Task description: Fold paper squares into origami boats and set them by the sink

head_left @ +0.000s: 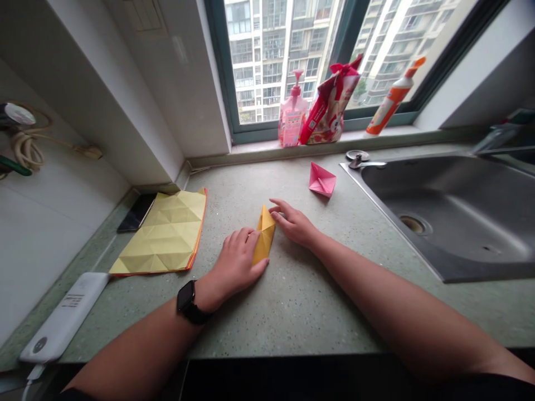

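Note:
A small folded piece of yellow origami paper (264, 245) lies on the counter, its narrow point facing away from me. My left hand (237, 256) is closed about its left side, with the fingers along the upper left edge and the thumb across the near end; part of the paper is hidden under it. At the upper right edge, my right hand (295, 223) touches the paper with a fingertip, its fingers apart and the index finger stretched out beyond the edge. A pink folded paper piece (321, 181) sits farther back to the right.
Creased yellow sheets (171, 231) lie at left, partly over a dark phone (136, 214). A white power bank (64, 317) is near the front left. A steel sink (443, 211) borders the right. A pump bottle (292, 120), red bag (332, 108) and orange-white bottle (388, 106) line the sill.

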`<state>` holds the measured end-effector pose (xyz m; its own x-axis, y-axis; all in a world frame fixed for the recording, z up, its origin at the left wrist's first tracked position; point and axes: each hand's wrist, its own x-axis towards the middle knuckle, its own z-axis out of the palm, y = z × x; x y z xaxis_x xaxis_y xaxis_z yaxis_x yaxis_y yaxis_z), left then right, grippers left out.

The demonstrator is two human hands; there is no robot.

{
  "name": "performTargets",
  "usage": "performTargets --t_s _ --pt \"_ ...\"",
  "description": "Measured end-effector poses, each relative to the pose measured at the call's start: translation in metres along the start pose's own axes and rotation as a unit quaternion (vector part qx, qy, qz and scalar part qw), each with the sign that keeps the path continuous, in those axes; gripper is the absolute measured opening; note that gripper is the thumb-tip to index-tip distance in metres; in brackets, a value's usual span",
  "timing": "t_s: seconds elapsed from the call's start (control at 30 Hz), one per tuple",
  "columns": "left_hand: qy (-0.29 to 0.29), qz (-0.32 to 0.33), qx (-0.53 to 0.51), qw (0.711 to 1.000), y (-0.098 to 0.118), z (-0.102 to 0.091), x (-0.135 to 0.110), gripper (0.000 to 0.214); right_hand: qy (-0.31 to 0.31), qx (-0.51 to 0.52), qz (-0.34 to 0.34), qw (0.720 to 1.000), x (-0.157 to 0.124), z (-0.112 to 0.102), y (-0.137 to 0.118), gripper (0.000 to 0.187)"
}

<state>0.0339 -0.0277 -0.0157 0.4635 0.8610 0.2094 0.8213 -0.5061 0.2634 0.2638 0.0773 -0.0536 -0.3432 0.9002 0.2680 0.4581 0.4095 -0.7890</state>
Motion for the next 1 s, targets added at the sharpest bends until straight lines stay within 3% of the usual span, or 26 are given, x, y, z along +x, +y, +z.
performTargets --t_s 0.23,0.43,0.53,0.73,0.87,1.0 --pt "0.029 0.022 -0.007 0.999 -0.006 -0.01 0.006 0.032 0.086 0.136 -0.004 0.987 -0.003 -0.009 -0.005 0.057" --pt "0.059 0.053 0.039 0.996 -0.009 -0.017 0.01 0.025 0.144 0.085 -0.087 0.982 -0.011 -0.018 -0.027 0.04" --pt "0.056 0.06 0.039 0.996 -0.011 -0.019 0.011 0.023 0.128 -0.028 -0.136 0.982 -0.016 -0.022 -0.037 0.018" --pt "0.041 0.068 0.033 0.996 -0.011 -0.019 0.01 0.021 0.061 -0.196 -0.181 0.962 -0.019 -0.022 -0.042 0.008" --pt "0.056 0.067 0.028 0.996 -0.012 -0.018 0.01 0.019 0.025 -0.246 -0.154 0.957 -0.017 -0.022 -0.038 0.005" --pt "0.065 0.063 0.017 0.996 -0.014 -0.017 0.01 0.017 0.013 -0.249 -0.176 0.952 -0.017 -0.021 -0.035 0.007"
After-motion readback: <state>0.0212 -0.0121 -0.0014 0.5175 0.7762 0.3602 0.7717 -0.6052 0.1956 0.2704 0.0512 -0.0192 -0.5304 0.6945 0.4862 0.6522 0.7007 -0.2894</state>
